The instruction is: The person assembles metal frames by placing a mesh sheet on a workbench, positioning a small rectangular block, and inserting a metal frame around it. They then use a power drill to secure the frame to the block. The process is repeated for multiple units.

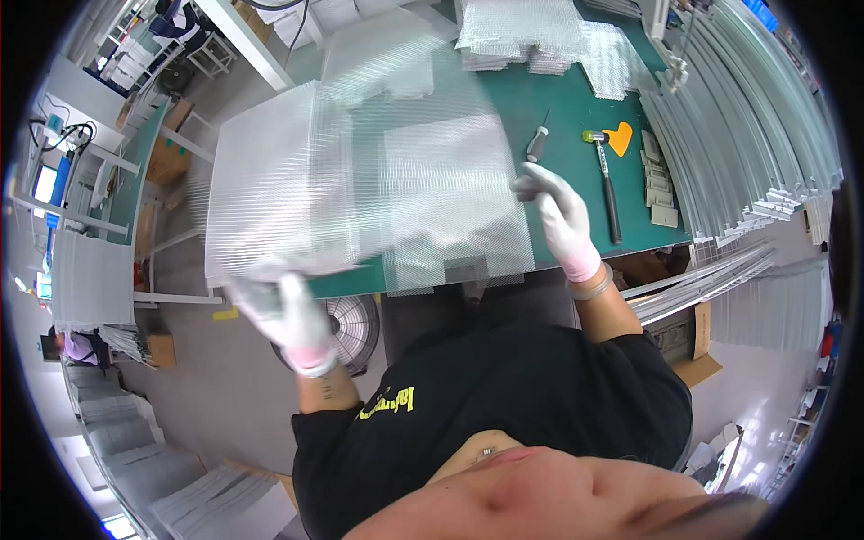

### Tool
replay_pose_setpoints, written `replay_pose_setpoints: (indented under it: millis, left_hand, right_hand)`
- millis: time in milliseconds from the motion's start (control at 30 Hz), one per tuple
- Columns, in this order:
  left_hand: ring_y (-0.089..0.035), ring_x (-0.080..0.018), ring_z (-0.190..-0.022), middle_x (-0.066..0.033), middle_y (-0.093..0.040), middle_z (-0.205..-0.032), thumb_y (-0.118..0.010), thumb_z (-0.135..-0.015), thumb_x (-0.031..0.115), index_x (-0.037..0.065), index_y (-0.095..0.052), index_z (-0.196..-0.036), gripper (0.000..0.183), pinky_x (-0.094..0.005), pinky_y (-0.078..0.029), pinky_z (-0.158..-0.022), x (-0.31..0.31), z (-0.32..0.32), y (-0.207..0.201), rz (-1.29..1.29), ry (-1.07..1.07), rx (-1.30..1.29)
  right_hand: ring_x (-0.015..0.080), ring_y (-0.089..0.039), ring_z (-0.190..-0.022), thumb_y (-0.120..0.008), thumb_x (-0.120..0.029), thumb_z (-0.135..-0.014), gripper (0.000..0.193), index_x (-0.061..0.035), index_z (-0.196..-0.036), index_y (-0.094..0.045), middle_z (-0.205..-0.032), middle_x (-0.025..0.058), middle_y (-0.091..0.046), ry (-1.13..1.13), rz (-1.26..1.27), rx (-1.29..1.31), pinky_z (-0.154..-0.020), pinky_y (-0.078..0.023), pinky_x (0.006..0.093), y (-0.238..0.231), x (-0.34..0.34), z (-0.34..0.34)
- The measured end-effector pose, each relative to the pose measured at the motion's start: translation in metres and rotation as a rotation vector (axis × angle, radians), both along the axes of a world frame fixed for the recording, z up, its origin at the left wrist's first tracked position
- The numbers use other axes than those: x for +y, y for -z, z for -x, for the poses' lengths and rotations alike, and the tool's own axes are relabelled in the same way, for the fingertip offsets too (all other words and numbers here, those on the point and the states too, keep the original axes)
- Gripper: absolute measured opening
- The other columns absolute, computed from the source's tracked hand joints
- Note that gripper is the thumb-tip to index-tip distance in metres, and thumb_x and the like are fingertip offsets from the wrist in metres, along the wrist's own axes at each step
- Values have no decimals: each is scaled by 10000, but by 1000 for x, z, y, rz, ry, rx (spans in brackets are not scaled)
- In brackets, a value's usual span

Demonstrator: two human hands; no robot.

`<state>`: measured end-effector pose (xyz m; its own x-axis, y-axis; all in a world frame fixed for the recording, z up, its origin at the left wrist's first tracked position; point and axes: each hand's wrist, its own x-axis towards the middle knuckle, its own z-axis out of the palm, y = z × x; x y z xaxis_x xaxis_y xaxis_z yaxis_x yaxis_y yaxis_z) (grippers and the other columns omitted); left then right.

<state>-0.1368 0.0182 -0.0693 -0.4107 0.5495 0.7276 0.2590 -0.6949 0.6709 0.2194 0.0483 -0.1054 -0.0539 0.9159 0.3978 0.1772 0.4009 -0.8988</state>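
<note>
My left hand (pixel 286 310), in a white glove, is closed on the near left corner of a thin see-through mesh sheet (pixel 423 117). The sheet is smeared by motion and slants over the table. Beneath it lie more pale mesh sheets, one stack (pixel 261 171) at the left and another piece (pixel 450 180) in the middle. My right hand (pixel 565 220), also gloved, hovers by the right edge of the middle piece. Its fingers are apart and nothing shows in them. Just beyond it lies a screwdriver (pixel 537 144) with a grey handle.
On the green table (pixel 576 216) lie a hammer (pixel 607 184), an orange piece (pixel 619 139) and a row of small grey blocks (pixel 660 184). Mesh stacks (pixel 522 31) stand at the back. Long metal strips (pixel 738 126) line the right side. A fan (pixel 351 331) stands below the table.
</note>
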Motion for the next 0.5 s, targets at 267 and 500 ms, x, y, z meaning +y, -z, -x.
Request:
replay_pose_setpoints:
  millis: [267,500]
  left_hand:
    - [-544,-178,-1114,-159,-549,-1354,-589,-964,69,21,-60,-1606,833,-312,-454,-976,28,178,-52,754,-305,207]
    - [-533,-392,-1268,-274,-494,-1419,-722,-851,138,-2,-297,-1540,821,-476,-440,-1072,48,143,-31,690,-935,1038]
  right_hand:
    - [448,-368,-1389,-752,-442,-797,822,-41,-1450,-457,-1445,243,-468,289,146,-1122,-1167,-227,605,68,-26,31]
    - [414,-399,-1371,-803,-334,-749,902,-58,-1498,-383,-1356,244,-500,275,178,-1030,-1161,-228,597,67,-23,40]
